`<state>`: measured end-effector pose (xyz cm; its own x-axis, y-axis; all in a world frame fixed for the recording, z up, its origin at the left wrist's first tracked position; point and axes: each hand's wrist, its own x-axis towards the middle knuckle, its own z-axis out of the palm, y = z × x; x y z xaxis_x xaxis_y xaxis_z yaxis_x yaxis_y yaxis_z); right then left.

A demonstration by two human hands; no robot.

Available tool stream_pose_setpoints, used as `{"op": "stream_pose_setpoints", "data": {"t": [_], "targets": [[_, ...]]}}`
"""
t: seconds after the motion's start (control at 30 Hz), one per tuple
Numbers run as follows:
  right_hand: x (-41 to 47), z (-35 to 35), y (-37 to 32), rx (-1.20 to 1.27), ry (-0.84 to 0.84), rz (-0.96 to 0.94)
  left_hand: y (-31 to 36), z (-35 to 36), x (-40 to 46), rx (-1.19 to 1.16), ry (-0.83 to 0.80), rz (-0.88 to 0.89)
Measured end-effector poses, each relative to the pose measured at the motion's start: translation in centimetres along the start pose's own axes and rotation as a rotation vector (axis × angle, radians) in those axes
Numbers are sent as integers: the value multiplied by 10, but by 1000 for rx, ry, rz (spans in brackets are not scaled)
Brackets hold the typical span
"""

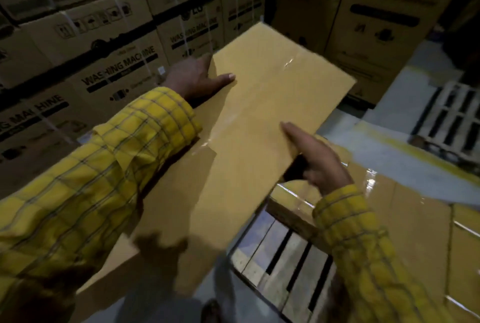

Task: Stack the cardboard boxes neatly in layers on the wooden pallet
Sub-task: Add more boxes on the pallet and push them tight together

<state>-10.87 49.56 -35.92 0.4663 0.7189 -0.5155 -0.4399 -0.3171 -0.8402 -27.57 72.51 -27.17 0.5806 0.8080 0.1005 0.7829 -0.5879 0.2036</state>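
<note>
Cardboard box (259, 104), plain tan and long, fills the middle of the head-camera view, held in the air between two hands and tilted so its far end points up and away. Its flaps are sealed with clear glossy tape, so nothing of its contents shows.

The left hand (197, 77) grips the box's left edge near the far end, thumb lying flat across the top face and fingers wrapped out of sight down the side. The right hand (315, 156) clasps the right edge nearer the viewer, thumb stretched forward on top and fingers curled under the edge. Both forearms wear yellow checked sleeves (98, 174), the left arm reaching across a second, larger tan box (166, 208) that lies beneath the held one.

Below the right hand sits a wooden pallet (288, 265) with pale slats and dark gaps. More taped tan boxes (415, 221) rest on it to the right; their exact number is unclear, as the seams blur together. A second pallet (452, 120) lies further off at the right edge, on the grey floor (405, 153) by a yellow painted stripe.

Stacked printed cartons (109, 44) marked "WASHING MACHINE" form a wall along the left and back.
</note>
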Motion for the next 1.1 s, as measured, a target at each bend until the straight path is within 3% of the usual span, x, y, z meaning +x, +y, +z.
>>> {"op": "stream_pose_setpoints", "data": {"t": [0.17, 0.27, 0.47, 0.7, 0.97, 1.1], "targets": [[30, -116, -34, -16, 164, -106, 108, 41, -5, -186, 134, -8], [43, -168, -37, -77, 208, -112, 151, 85, -22, -274, 136, -118], [92, -222, 1, -222, 240, -189, 177, 197, -80, -462, 143, -339], [183, -240, 100, -373, 70, -164, 170, 338, -158, -516, 113, -557], [277, -233, 244, -702, -30, -107, 156, 504, -249, -889, 45, -822], [312, -225, 316, -865, -101, -59, 129, 565, -276, -951, 40, -912]]}}
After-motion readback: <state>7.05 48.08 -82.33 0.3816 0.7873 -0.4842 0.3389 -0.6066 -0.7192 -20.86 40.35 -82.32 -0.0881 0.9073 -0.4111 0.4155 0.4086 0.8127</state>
